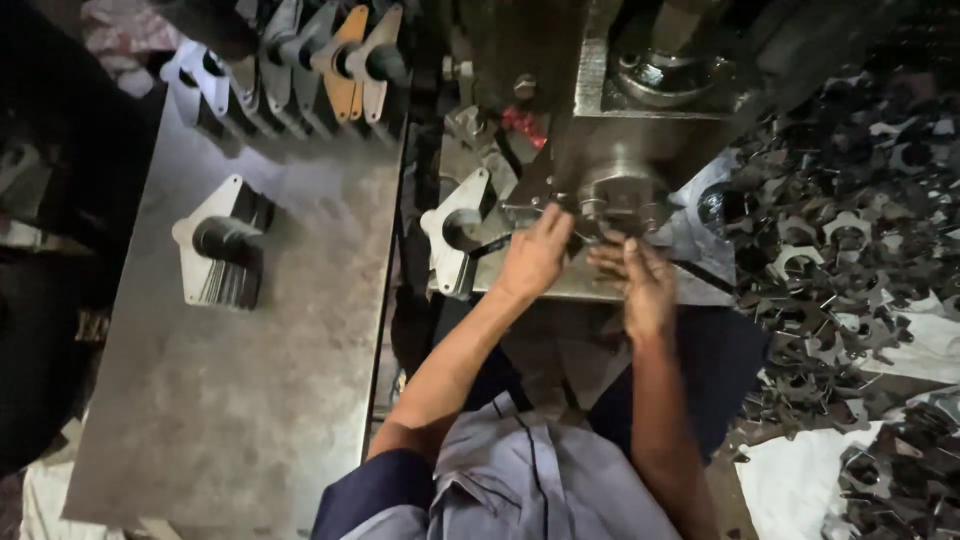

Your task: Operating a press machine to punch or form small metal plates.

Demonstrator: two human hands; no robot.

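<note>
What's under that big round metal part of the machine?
Both hands, left hand and right hand, reach under the round metal part, onto the flat machine bed. What lies directly beneath it is covered by fingers and shadow.

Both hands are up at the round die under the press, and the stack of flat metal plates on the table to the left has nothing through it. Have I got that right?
Not quite. In the head view the left hand and right hand are at the round die, but the stack of flat metal plates on the table has a dark rod through its holes.
</note>
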